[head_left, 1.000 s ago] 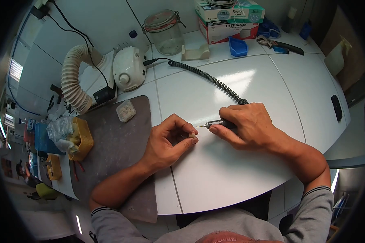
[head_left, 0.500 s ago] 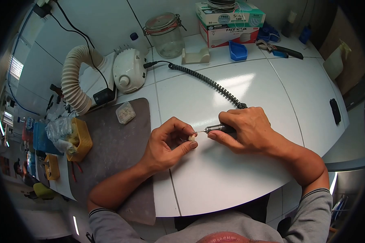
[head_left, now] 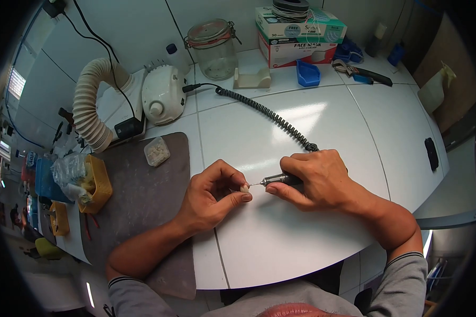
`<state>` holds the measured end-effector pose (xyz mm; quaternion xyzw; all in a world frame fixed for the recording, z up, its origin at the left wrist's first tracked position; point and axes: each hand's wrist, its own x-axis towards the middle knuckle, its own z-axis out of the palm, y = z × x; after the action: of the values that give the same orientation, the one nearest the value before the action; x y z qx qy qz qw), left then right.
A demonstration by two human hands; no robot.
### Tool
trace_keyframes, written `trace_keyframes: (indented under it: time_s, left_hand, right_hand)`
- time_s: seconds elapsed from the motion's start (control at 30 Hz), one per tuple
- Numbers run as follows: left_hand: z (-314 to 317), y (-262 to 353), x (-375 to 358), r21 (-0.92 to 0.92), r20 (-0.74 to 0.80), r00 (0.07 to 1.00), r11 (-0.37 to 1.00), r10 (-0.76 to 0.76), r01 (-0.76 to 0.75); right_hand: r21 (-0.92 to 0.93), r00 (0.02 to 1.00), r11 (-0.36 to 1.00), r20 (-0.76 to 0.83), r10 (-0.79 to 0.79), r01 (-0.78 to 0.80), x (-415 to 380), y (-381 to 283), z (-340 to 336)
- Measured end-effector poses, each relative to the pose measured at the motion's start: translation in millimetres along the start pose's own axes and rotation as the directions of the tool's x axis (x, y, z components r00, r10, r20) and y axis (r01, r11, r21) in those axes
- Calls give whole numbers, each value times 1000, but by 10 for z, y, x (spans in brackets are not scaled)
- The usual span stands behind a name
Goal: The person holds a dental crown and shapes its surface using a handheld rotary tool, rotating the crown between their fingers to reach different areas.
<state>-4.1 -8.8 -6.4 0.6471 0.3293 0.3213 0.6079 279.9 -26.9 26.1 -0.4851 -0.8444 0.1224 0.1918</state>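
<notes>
Between the thumb and fingers of my left hand [head_left: 209, 195] is a small off-white, tooth-like piece [head_left: 244, 189], partly covered by the fingertips. My right hand [head_left: 322, 179] grips a dark rotary handpiece [head_left: 281, 179], its thumb lying along the near side. A thin bur [head_left: 256, 184] points left from the handpiece, and its tip is at or very near the piece; contact is too small to tell. Both hands are above the white tiled tabletop [head_left: 285, 248]. A black coiled cord [head_left: 267, 112] runs from the handpiece back to the cream control unit [head_left: 164, 95].
On the grey mat [head_left: 137, 211] lies a clear box of small pale pieces [head_left: 157, 151]. A ribbed hose [head_left: 87, 105] curves at the left, near a yellow basket [head_left: 100, 185]. Along the back stand a glass jar [head_left: 214, 53], mask boxes [head_left: 299, 50] and a blue tray [head_left: 308, 74].
The view has shifted slightly. Both hands have come a little closer to my body, and the bur tip has moved from above the small piece to its right side.
</notes>
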Motion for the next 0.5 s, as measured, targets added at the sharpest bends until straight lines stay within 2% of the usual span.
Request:
trace_keyframes:
  time_s: [0.23, 0.5]
  left_hand:
    - [12, -23, -6, 17, -21, 999, 999, 46, -46]
    - [4, 25, -8, 57, 4, 1000, 998, 0, 0]
  right_hand:
    - [-13, 1000, 1000, -13, -14, 14, -3, 12, 18]
    - [-32, 1000, 999, 8, -14, 14, -2, -6, 8]
